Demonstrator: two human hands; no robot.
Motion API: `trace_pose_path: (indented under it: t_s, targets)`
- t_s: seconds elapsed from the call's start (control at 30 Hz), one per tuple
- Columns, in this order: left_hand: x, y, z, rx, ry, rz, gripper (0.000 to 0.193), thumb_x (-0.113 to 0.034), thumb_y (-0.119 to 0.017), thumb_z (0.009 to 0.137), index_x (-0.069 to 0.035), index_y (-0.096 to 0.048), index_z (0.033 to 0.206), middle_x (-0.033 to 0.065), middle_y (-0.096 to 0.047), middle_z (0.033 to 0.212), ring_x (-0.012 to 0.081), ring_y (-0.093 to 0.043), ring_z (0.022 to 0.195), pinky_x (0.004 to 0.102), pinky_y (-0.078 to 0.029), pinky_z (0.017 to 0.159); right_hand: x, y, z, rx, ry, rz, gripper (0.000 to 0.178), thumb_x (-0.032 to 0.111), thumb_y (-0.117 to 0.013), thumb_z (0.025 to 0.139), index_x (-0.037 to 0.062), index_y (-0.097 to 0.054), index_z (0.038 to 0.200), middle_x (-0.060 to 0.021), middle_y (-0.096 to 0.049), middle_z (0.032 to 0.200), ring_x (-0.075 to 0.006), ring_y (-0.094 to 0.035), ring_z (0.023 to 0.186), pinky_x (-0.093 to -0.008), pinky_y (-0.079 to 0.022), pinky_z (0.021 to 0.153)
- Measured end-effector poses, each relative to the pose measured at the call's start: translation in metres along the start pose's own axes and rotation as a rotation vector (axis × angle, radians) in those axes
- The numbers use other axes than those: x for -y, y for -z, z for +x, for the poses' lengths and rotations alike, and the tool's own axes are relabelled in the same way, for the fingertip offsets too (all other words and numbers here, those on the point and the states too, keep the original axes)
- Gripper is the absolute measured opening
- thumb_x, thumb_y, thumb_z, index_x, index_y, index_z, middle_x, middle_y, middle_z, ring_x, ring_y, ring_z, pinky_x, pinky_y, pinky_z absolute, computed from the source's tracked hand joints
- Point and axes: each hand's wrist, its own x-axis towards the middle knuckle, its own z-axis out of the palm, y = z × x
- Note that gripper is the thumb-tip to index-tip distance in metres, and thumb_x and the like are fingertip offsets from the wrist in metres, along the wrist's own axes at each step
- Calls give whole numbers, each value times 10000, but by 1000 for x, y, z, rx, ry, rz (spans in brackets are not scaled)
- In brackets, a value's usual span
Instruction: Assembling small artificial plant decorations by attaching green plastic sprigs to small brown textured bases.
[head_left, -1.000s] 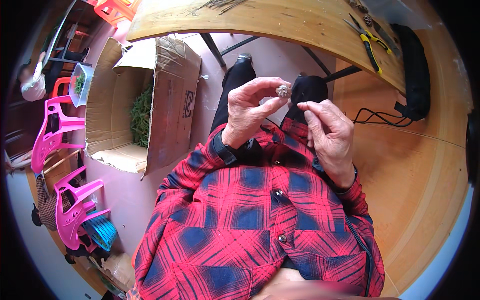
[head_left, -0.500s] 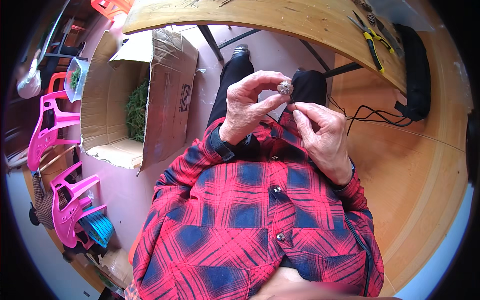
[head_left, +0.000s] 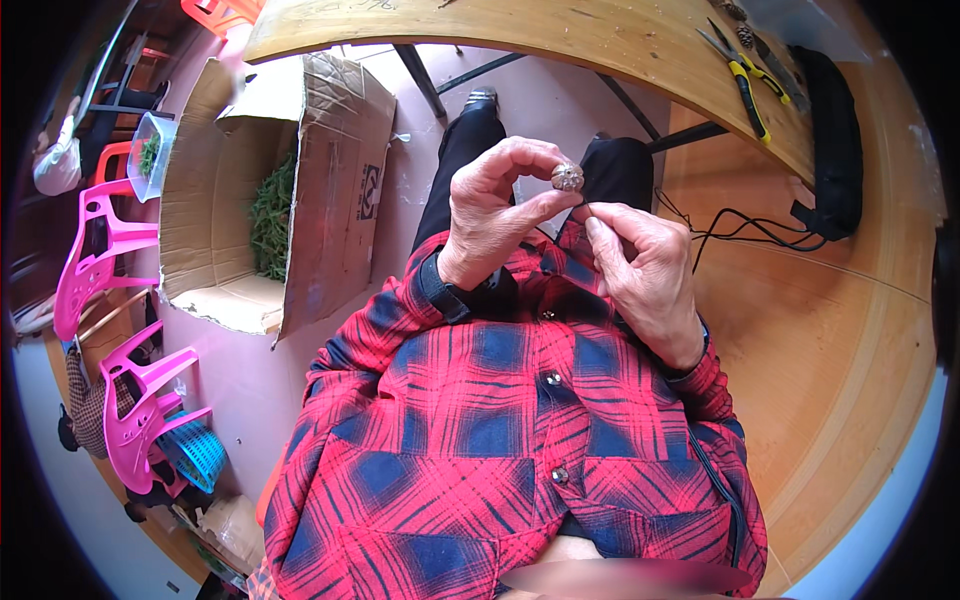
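Above my lap, my left hand (head_left: 500, 210) pinches a small, round, greyish-brown pine cone (head_left: 567, 177) between thumb and fingertips. A thin dark wire (head_left: 587, 208) runs down from the cone. My right hand (head_left: 645, 275) grips the wire's lower part between thumb and forefinger, close to the left thumb. Much of the wire is hidden by the fingers. Pliers with yellow and black handles (head_left: 745, 90) lie on the wooden table (head_left: 560, 40) ahead to the right, near more small pine cones (head_left: 744, 36).
A cardboard box (head_left: 335, 190) with green sprigs (head_left: 272, 220) inside stands on the floor to my left. Beyond it are pink plastic chairs (head_left: 150, 410) and a blue basket (head_left: 195, 452). A black pouch (head_left: 835, 140) and a dark cable (head_left: 750, 228) are at the right.
Both hands hold nearly the same pose. The pine cone has shifted very slightly to the left in view.
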Motion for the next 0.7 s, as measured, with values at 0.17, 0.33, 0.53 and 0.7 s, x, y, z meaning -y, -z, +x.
trace_pose_path:
  t_s: [0.17,0.33,0.53,0.7]
  targets:
    - [0,1,-1,6,-32,77,280,128,-709,736,31,-613,981,109,-617,1001,163,-619,919,279,-520,811,6,0,3,6,-50,15,91,-3,-597,827,-53,-648,882,-202,-644,768,-319,-647,658,-349,-493,599]
    - [1,2,0,37,-250,345,317,106,-758,681,34,-618,956,114,-621,998,175,-619,917,278,-518,772,4,-2,4,-44,77,-97,77,-7,-607,823,-38,-637,887,-192,-635,782,-337,-634,679,-358,-489,603]
    - [1,4,0,49,-292,417,349,90,-778,666,33,-624,974,114,-623,1002,180,-619,917,278,-514,773,1,-2,5,-61,135,-206,91,-7,-625,816,-21,-627,905,-181,-627,809,-336,-635,724,-363,-488,617]
    - [8,6,-1,54,-208,205,341,101,-753,701,26,-623,1007,113,-617,1025,179,-627,909,286,-521,801,0,-3,5,-82,101,-111,72,0,-624,827,-17,-624,897,-175,-627,774,-334,-632,685,-364,-485,589]
